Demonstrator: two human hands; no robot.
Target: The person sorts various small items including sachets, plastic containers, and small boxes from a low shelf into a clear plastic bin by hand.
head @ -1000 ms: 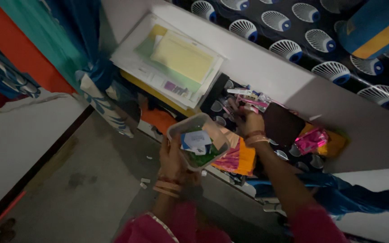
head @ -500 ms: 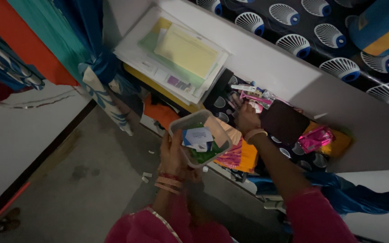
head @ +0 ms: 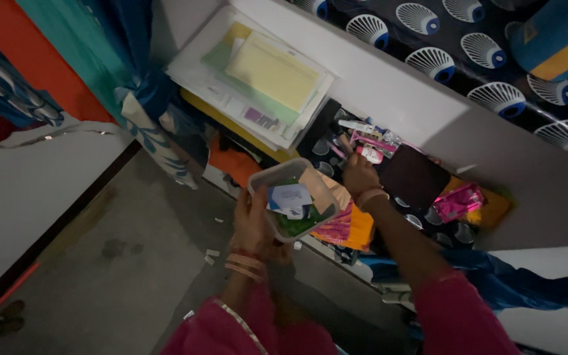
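Note:
My left hand (head: pixel 252 222) holds a clear plastic tub (head: pixel 292 197) from below, tilted; inside lie small paper packets and something green. My right hand (head: pixel 359 172) reaches onto a cluttered shelf and rests among several small pink and white packets (head: pixel 366 143). Its fingers are curled around small items there, but I cannot make out a grip. Bangles sit on both wrists.
A stack of papers and yellow folders (head: pixel 258 79) lies on the shelf to the left. A dark pouch (head: pixel 415 177), a pink packet (head: pixel 458 200) and folded orange cloth (head: pixel 353 227) lie to the right. Blue curtains (head: pixel 136 85) hang at left. A grey floor (head: pixel 119 263) lies below.
My right hand has shifted slightly among the small packets. The tub in my left hand has stayed almost in place; the view moved a little.

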